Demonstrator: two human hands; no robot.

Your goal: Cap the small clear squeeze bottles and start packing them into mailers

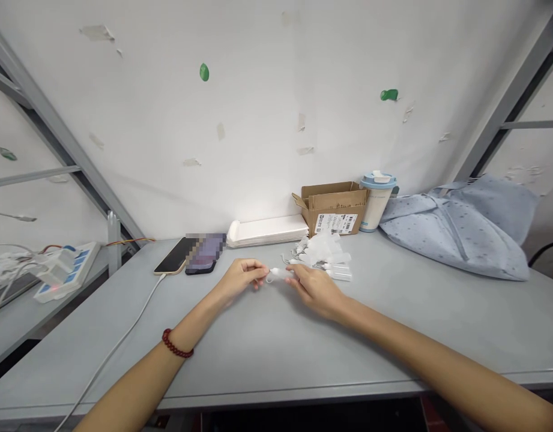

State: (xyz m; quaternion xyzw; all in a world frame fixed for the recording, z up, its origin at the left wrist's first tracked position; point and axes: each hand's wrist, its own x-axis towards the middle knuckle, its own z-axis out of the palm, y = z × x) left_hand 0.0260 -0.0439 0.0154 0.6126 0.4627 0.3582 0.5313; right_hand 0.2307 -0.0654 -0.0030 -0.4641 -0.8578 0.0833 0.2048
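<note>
A small translucent white plastic tube point(280, 273) is held level between my two hands, just above the grey table. My left hand point(244, 277) pinches at its thin left end, where a fine loop of cord or wire shows; the exact part between the fingertips is too small to make out. My right hand point(316, 289) closes round the tube's other end and hides part of it. Just behind my right hand lies a loose pile of similar translucent tubes point(323, 249), some with thin grey cords or wires.
Left of the pile lie flat white packets point(267, 230). An open cardboard box point(334, 207), a lidded cup point(376, 204) and a blue cloth bag point(451, 234) stand along the wall. Two phones point(173, 257) lie left; a white cable point(127, 336) runs to the front edge. A power strip point(69, 273) sits far left.
</note>
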